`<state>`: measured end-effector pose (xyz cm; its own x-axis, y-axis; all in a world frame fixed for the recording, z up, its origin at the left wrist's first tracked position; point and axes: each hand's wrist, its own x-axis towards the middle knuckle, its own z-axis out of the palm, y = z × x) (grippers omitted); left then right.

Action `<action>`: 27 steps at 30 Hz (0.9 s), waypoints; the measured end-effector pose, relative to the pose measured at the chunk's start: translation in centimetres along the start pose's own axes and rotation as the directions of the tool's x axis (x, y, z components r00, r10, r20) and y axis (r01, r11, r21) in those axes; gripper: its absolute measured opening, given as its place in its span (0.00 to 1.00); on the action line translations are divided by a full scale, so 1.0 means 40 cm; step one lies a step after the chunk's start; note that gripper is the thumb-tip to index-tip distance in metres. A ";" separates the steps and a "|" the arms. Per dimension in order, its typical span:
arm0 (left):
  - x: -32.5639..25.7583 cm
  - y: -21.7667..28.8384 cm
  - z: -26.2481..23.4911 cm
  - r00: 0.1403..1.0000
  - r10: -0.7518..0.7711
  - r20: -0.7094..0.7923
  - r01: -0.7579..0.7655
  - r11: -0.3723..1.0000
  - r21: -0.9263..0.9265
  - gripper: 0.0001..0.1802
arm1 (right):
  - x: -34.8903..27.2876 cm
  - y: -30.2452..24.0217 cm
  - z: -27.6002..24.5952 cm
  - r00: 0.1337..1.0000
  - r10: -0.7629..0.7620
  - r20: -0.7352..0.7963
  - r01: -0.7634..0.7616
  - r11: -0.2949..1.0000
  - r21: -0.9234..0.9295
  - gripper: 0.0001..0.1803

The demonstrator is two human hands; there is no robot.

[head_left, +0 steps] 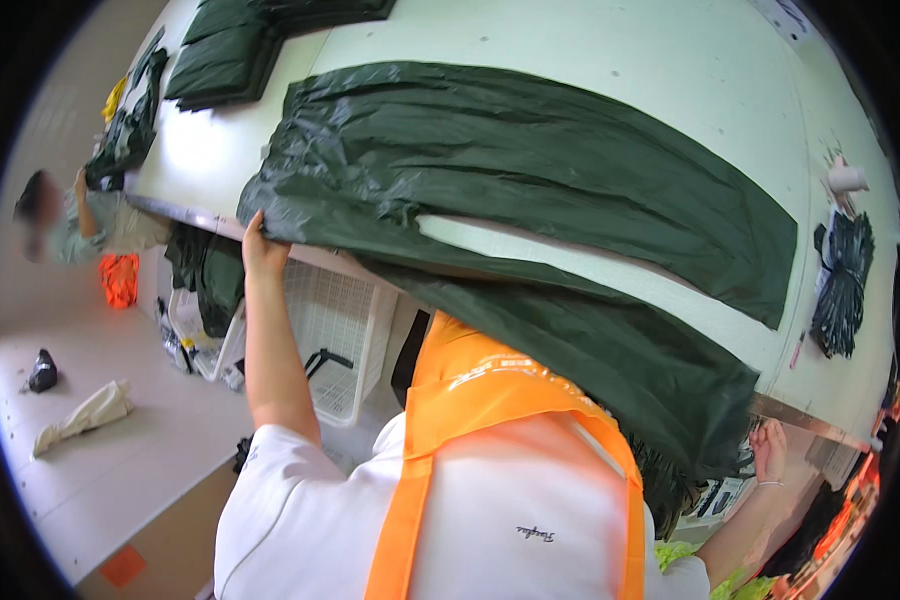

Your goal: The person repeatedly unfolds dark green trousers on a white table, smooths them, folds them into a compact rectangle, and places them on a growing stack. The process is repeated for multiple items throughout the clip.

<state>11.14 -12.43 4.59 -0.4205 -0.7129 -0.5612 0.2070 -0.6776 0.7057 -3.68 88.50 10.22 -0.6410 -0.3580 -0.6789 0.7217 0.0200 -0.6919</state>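
Dark green trousers (530,150) with a slight sheen lie across the white table, waist at the left and hems at the right. The far leg rests flat; the near leg (590,330) sags over the table's front edge, against my apron. At the waist's near corner, my left hand (263,252) is closed on the gathered fabric, thumb on top. My right hand (769,452) is beside the near leg's hem, below the table edge. Its fingers look loosely bent and apart, and nothing shows in them; whether they touch the hem I cannot tell.
Folded dark green garments (225,60) are stacked at the far left. A bundle of black cords (843,285) and a white spool (847,178) lie on the right. Below the table stands a white plastic basket (355,340). Another person (95,225) handles dark fabric at the left.
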 end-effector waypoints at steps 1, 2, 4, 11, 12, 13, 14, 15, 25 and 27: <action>-0.004 -0.004 -0.006 0.997 0.021 -0.067 -0.021 1.000 0.006 0.19 | 0.045 0.000 0.104 0.996 0.017 -0.089 -0.015 1.000 0.016 0.21; -0.003 -0.011 -0.001 0.996 0.046 -0.082 -0.046 0.999 0.002 0.19 | 0.087 0.012 0.204 0.977 0.065 -0.204 -0.072 0.997 -0.027 0.24; 0.002 -0.025 0.024 0.992 0.079 -0.097 -0.081 0.996 -0.020 0.21 | 0.155 0.111 0.227 0.880 0.132 -0.456 -0.212 0.968 -0.130 0.29; 0.048 -0.066 -0.130 0.824 0.180 0.538 0.144 0.851 -0.504 0.33 | 0.284 0.276 0.341 0.458 0.057 -0.887 -0.287 0.954 -0.087 0.52; 0.040 -0.102 -0.079 0.988 0.118 0.102 -0.074 0.931 -0.359 0.29 | 0.290 0.331 0.292 0.446 0.068 -0.892 -0.223 0.974 -0.037 0.54; 0.002 -0.126 -0.015 0.992 0.089 0.087 -0.057 0.947 -0.317 0.27 | 0.294 0.365 0.262 0.440 0.080 -0.894 -0.159 0.987 0.010 0.56; -0.046 -0.141 0.038 0.992 0.083 0.096 -0.050 0.951 -0.304 0.27 | 0.288 0.366 0.274 0.520 0.091 -0.849 -0.134 0.991 0.025 0.57; -0.079 -0.143 0.070 0.992 0.073 0.107 -0.039 0.956 -0.292 0.27 | 0.279 0.380 0.248 0.568 0.145 -0.810 -0.138 0.987 0.080 0.52; 0.006 -0.071 0.007 0.977 0.182 0.116 -0.170 0.980 -0.101 0.22 | 0.070 0.584 0.147 0.779 0.403 -0.480 -0.424 0.903 0.071 0.23; 0.091 -0.028 -0.065 0.989 0.151 0.009 -0.151 0.989 0.001 0.21 | 0.088 0.449 0.261 0.760 0.250 -0.600 -0.374 0.923 -0.089 0.10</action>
<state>11.66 -14.74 0.64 -0.3927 -0.8053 -0.4443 0.2674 -0.5622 0.7826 9.73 77.86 -2.03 -0.4633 0.2927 -0.8365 0.8827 0.2357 -0.4065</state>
